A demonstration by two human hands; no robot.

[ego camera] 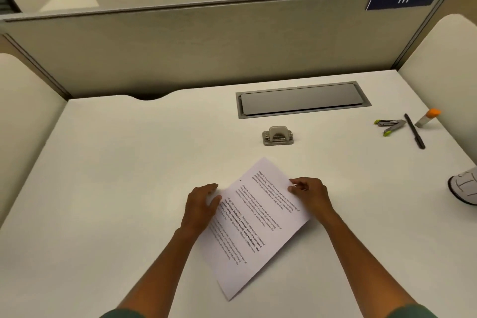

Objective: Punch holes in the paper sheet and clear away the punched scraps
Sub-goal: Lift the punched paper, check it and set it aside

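A printed paper sheet (254,224) lies slanted on the white desk (116,175), lifted a little at its far end. A small hole shows near its upper left edge. My left hand (204,204) holds the sheet's left edge, thumb on top. My right hand (308,193) pinches the sheet's right edge with curled fingers. A grey metal hole punch (278,135) stands on the desk beyond the sheet, apart from both hands. No punched scraps are visible.
A grey cable hatch (302,99) is set into the desk behind the punch. At the far right lie a stapler (389,126), a black pen (414,130) and an orange-capped glue stick (428,117). Divider panels (206,49) enclose the desk. A white shoe (464,187) shows at the right edge.
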